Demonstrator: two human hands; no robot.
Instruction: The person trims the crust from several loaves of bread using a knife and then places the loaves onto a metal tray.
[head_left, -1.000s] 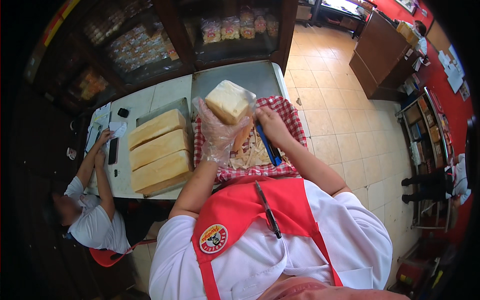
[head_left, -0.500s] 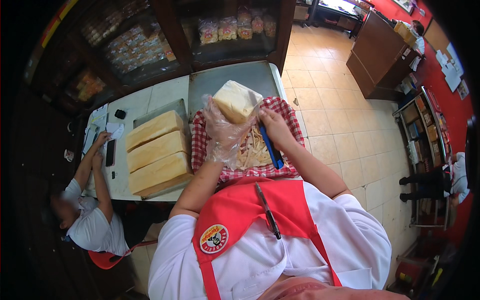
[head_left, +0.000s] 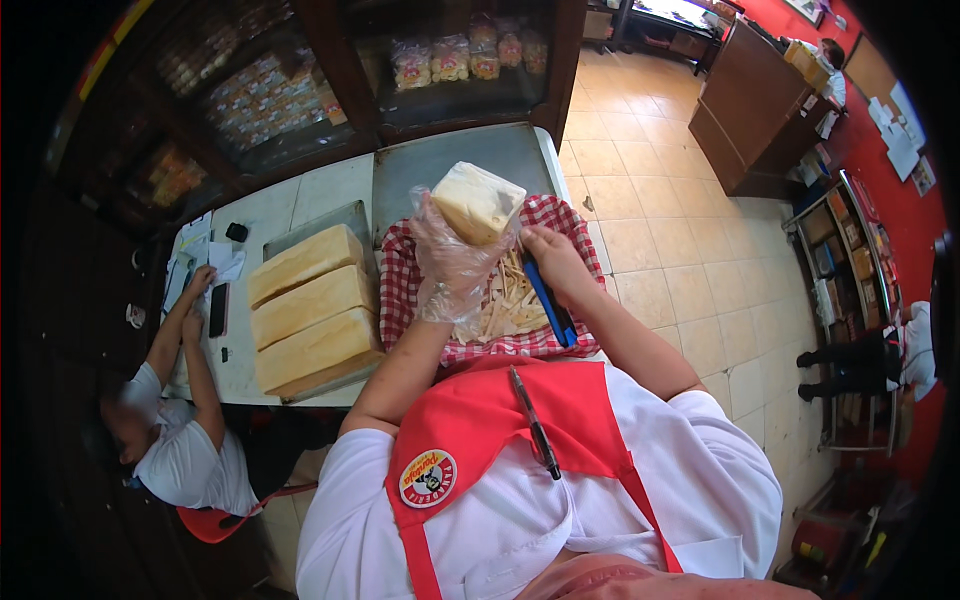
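My left hand, in a clear plastic glove, holds up a block-shaped loaf of bread with pale cut faces. Close to the loaf's right side, my right hand is bare and closed on a long blue knife-like tool; its blade cannot be made out. Below both hands is a basket lined with red-and-white checked cloth. Thin strips of bread crust lie heaped in it. To the left, three long golden loaves rest side by side on a metal tray.
A large metal tray lies at the table's far end, before a dark cabinet of bagged goods. At left, a co-worker leans on the table beside papers and a phone. Tiled floor and a rack are right.
My right hand and the blue tool have shifted slightly. The loaf stays held up in my left hand, tilted almost as before.
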